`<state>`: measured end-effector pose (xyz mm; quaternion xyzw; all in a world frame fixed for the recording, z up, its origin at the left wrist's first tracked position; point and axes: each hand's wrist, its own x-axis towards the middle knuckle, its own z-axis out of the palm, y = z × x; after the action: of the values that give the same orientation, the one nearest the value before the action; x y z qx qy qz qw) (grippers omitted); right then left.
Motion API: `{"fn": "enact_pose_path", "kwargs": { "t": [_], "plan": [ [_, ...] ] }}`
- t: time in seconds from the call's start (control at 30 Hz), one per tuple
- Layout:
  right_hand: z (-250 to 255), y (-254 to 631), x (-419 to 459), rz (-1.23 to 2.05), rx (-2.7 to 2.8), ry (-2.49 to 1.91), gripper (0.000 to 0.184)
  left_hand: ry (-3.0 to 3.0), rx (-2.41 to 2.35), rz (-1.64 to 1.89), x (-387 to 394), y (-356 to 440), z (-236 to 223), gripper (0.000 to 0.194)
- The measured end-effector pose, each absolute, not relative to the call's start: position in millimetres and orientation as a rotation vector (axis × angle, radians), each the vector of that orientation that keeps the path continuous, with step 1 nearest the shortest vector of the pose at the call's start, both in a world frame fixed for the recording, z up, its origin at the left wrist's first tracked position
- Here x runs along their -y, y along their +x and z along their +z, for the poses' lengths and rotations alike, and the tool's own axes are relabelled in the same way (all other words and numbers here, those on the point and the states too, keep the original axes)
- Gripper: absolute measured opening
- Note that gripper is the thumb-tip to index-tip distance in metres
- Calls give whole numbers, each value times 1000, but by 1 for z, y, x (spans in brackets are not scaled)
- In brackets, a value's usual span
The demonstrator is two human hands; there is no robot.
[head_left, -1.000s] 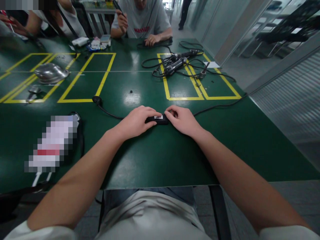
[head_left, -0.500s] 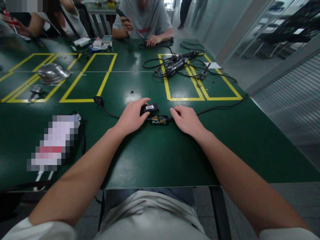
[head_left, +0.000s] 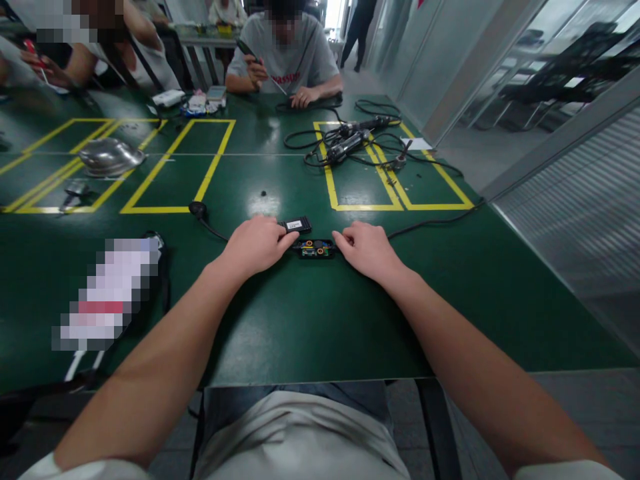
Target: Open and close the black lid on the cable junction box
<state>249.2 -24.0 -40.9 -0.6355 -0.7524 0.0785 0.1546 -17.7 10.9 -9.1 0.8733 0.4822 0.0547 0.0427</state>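
Observation:
An opened black casing (head_left: 325,253) lies on the green table, its circuit board and small copper-coloured coils showing. At its left end my left hand (head_left: 256,244) is closed over the black cable, thumb toward the casing; the fingertips are partly hidden. My right hand (head_left: 367,247) has its fingers curled round the cable at the right end, thumb close to the casing edge. Just behind the casing, beside my left fingers, rests a black ribbed cover (head_left: 299,225) with a white label. The cable's plug (head_left: 198,211) lies to the left.
A phone-like device (head_left: 113,287) lies at left, its screen blurred. Farther back are a metal bowl-shaped part (head_left: 111,157), black corded tools (head_left: 347,145) and yellow tape rectangles (head_left: 155,210). Across the table, a person (head_left: 287,63) holds a screwdriver-like tool.
My left hand has drawn back from the labelled cover, which now lies on the table, and has lowered to the casing's left end. My right hand has edged closer to the casing.

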Motion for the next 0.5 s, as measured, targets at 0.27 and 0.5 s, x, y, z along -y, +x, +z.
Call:
{"fn": "enact_pose_path", "kwargs": {
  "t": [0.27, 0.5],
  "plan": [
    [-37, 252, 25, 295, 2060, -1777, 54, 2640, -1411, 225, -13, -15, -11, 63],
    [-32, 247, 27, 369, 2077, -1862, 53, 2638, -1395, 191, -10, -14, -13, 45]
  ]
}}
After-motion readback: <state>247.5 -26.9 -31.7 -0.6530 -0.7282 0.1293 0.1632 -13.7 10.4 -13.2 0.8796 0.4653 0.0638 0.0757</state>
